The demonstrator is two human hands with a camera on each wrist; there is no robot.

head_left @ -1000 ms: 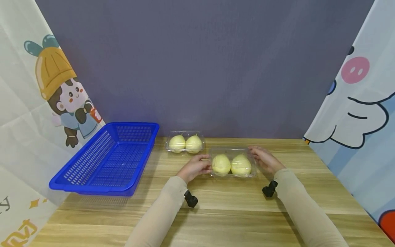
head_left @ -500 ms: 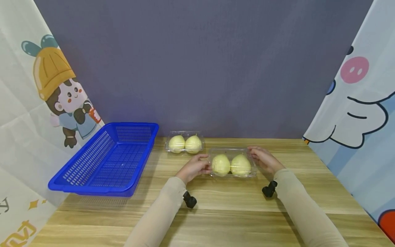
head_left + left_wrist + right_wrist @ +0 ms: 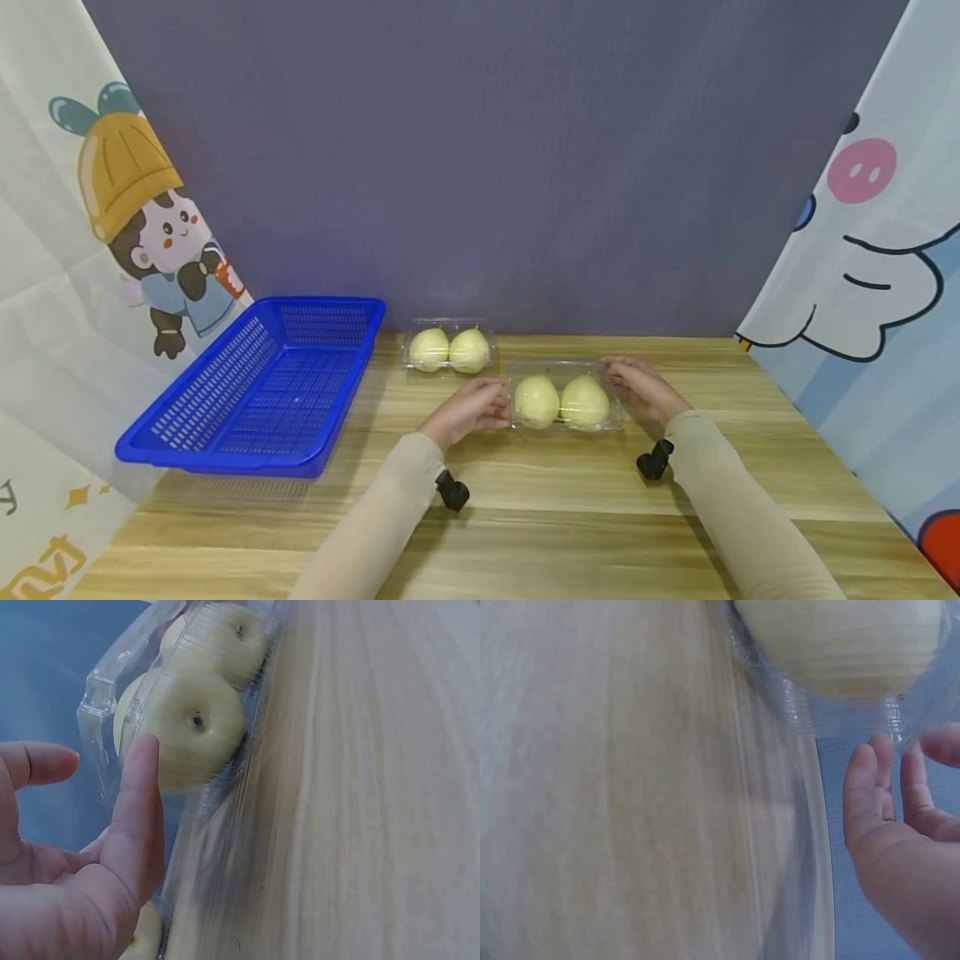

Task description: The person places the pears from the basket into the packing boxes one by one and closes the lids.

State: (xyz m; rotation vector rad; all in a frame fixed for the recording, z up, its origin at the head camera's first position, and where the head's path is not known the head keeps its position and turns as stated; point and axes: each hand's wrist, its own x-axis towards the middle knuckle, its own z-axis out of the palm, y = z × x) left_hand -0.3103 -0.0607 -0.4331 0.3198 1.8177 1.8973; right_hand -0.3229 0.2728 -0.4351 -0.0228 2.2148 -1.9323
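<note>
A clear plastic fruit box [image 3: 564,368] with two pale yellow pears [image 3: 585,402] in it stands on the wooden table between both hands. My left hand [image 3: 467,411] lies just off its left end. In the left wrist view that hand [image 3: 90,877] has its fingers loosely extended and thumb apart, with nothing between them. At the far right corner of the box is my right hand [image 3: 643,390]. Seen from the right wrist, the thumb and forefinger of this hand [image 3: 911,847] come together at the plastic edge, pinching it, while the other fingers stay fairly straight.
Behind and left of the near box stands a second clear box [image 3: 450,325], also holding two pears [image 3: 430,350]. A blue plastic basket [image 3: 352,392] with perforated sides sits at the left of the table [image 3: 555,533]. A dark grey backdrop [image 3: 525,167] closes off the rear.
My left hand has drawn slightly left, away from the end of the near box, and its fingers have come off it. The right hand and both boxes stay in place.
</note>
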